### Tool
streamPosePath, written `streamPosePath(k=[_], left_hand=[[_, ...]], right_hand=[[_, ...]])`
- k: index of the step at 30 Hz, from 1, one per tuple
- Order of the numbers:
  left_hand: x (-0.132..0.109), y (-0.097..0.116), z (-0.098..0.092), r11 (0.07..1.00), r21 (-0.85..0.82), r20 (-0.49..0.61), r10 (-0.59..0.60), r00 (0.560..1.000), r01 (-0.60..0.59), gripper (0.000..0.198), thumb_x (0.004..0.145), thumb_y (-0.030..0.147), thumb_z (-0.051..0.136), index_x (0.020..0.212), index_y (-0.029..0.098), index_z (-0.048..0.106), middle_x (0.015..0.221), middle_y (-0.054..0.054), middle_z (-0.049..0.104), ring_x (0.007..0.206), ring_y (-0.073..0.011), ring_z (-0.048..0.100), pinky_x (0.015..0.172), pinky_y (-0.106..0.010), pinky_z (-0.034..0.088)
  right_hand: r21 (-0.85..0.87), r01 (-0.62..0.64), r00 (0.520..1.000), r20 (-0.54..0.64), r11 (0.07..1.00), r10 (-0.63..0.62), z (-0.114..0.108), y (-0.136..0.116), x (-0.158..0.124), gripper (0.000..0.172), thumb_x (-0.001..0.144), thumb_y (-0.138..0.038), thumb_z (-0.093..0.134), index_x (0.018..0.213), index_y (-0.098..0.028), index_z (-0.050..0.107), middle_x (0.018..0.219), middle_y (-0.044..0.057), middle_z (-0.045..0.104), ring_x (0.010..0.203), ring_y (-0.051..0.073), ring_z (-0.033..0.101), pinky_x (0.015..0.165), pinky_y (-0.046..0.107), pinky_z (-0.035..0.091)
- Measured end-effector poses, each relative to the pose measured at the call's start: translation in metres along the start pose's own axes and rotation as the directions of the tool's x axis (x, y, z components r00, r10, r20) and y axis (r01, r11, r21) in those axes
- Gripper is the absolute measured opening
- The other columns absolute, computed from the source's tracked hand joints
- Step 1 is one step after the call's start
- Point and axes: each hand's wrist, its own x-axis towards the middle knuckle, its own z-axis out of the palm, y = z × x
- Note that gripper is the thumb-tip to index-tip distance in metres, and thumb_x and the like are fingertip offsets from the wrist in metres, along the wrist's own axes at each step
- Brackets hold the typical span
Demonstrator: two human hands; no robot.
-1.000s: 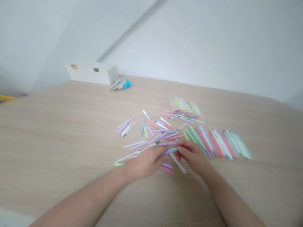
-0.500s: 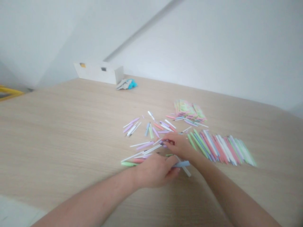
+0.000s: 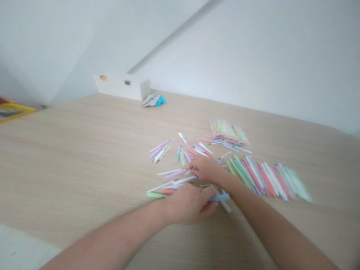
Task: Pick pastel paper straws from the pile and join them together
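Note:
My left hand (image 3: 188, 204) is closed round a light-blue pen barrel (image 3: 221, 197), whose end sticks out to the right between thumb and fingers. Just beyond it, my right hand (image 3: 206, 168) reaches down among loose pen parts with its fingers pinched together; what is between the fingertips is hidden. Beside the right fingertips lie a purple barrel (image 3: 176, 174) and thin white sticks (image 3: 161, 185). A green barrel (image 3: 156, 195) and a red one (image 3: 168, 191) lie by the left wrist. Another white stick (image 3: 225, 206) shows under the blue barrel.
A row of coloured pens (image 3: 270, 178) lies to the right. Behind it are stacked printed packets (image 3: 225, 129). More loose parts (image 3: 160, 150) are scattered farther off. A white box (image 3: 120, 88) and a crumpled grey-and-blue thing (image 3: 154, 100) stand near the wall, on the wooden table (image 3: 84, 150).
My right hand has shifted slightly left and lower its fingers over the parts; the purple piece at its fingertips is now hidden. My left hand keeps the blue barrel. The view has swung slightly left.

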Motion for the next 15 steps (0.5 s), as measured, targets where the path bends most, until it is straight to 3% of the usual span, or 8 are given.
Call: streamPosePath(k=[5,10,15], left_hand=[[0.001,-0.001,0.000,0.998,0.051,0.003,0.024,1.000,-0.024,0.023,0.090,0.034,0.041,0.094,0.018,0.057,0.074,-0.005,0.067,0.067,-0.0192,0.064,0.058,-0.027,0.045],[-0.001,-0.001,0.000,0.996,0.068,0.008,0.053,0.999,-0.053,0.024,0.090,0.033,0.040,0.099,0.018,0.057,0.082,-0.006,0.067,0.072,-0.0198,0.064,0.063,-0.028,0.045],[-0.001,0.000,-0.001,0.995,0.085,0.024,0.039,0.999,-0.041,0.025,0.090,0.034,0.040,0.097,0.018,0.058,0.078,-0.006,0.066,0.070,-0.0203,0.063,0.061,-0.029,0.044]], right_hand=[[-0.071,0.062,0.994,0.092,0.996,-0.056,-0.005,-0.003,0.008,0.022,0.083,-0.013,0.050,0.091,-0.013,0.070,0.093,0.012,0.069,0.096,0.023,0.060,0.083,0.032,0.042],[-0.100,0.127,0.977,0.186,0.987,-0.106,-0.012,-0.005,0.020,0.020,0.074,-0.007,0.054,0.087,-0.011,0.069,0.087,0.012,0.070,0.084,0.023,0.064,0.068,0.028,0.044],[-0.102,0.120,0.983,0.153,0.988,-0.104,-0.016,-0.004,0.015,0.019,0.075,-0.011,0.054,0.089,-0.011,0.067,0.088,0.012,0.069,0.080,0.021,0.063,0.064,0.026,0.042]])
